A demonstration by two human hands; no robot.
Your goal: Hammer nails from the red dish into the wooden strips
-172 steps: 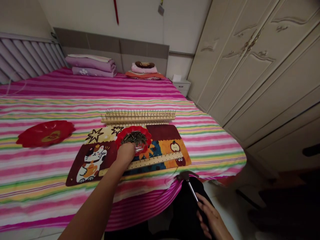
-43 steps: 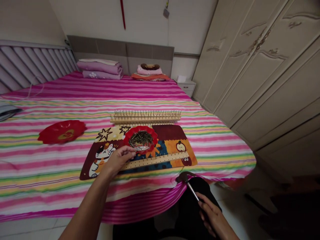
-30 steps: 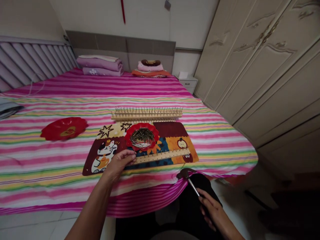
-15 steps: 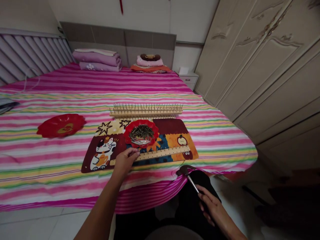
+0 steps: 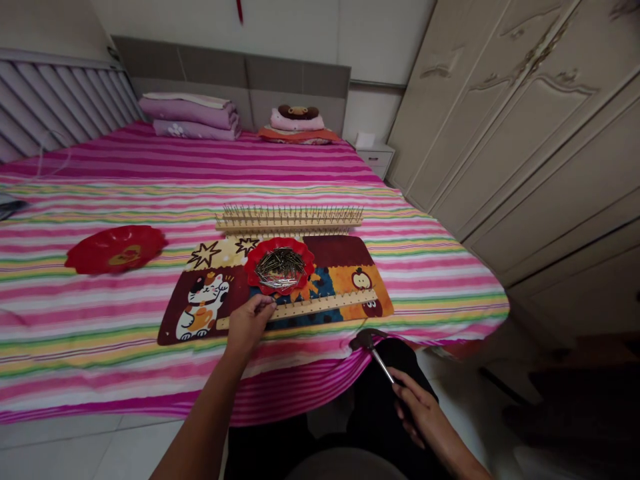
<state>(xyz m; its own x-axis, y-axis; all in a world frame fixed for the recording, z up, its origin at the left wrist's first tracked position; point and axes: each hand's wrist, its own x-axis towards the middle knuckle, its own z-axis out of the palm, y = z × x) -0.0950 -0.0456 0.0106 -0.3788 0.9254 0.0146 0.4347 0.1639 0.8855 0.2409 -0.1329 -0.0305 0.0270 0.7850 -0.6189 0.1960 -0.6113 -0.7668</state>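
My left hand (image 5: 249, 323) is pinched over the left part of a wooden strip with holes (image 5: 320, 305) that lies on a cartoon cat mat (image 5: 210, 303); what the fingers pinch is too small to name. Just behind it a red dish (image 5: 280, 267) holds a heap of thin metal nails. A second wooden strip (image 5: 290, 219), bristling with upright nails, lies farther back. My right hand (image 5: 417, 413) grips the handle of a hammer (image 5: 373, 347) low beside the bed edge, above my lap.
A second red dish (image 5: 116, 248) sits to the left on the striped bedspread (image 5: 100, 320). Folded bedding (image 5: 190, 117) lies by the headboard. A cream wardrobe (image 5: 525, 133) stands on the right, a small nightstand (image 5: 373, 157) beside it.
My left hand came back from the dish of nails to the near wooden strip and stays pinched there. The view has shifted slightly. The right hand and hammer have hardly moved.
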